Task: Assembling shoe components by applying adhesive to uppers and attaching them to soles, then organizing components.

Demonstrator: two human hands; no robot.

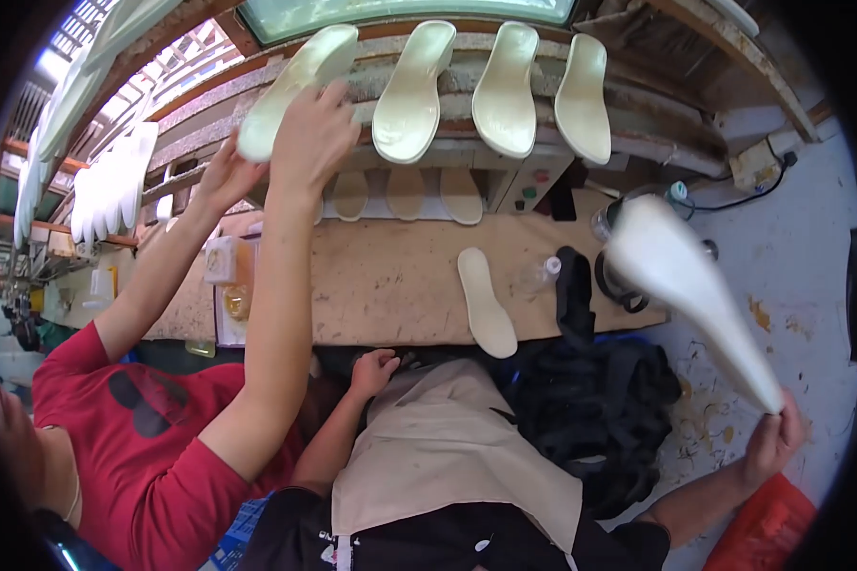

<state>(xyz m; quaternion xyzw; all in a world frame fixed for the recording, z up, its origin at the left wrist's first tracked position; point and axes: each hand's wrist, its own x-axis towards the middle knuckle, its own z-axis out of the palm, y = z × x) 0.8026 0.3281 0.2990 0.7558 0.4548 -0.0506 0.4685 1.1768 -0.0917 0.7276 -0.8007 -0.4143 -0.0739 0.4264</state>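
My right hand (773,440) is out at the far right, closed on one end of a white shoe sole (690,285). The sole slants up and left from my fingers, its wide end blurred by motion. Low near the table's front edge, my left hand (376,371) has its fingers curled, and nothing shows in them. A flat beige insole (487,303) lies on the table to the right of that hand. Several pale soles, one of them a glossy sole (414,92), lean in a row on the rack above the table.
A co-worker in a red shirt (162,409) reaches across on my left, both hands on a sole (300,86) on the rack. The brown tabletop (381,276) holds a plastic bottle (543,273) and black straps (575,295). Black material (600,400) is heaped below its edge.
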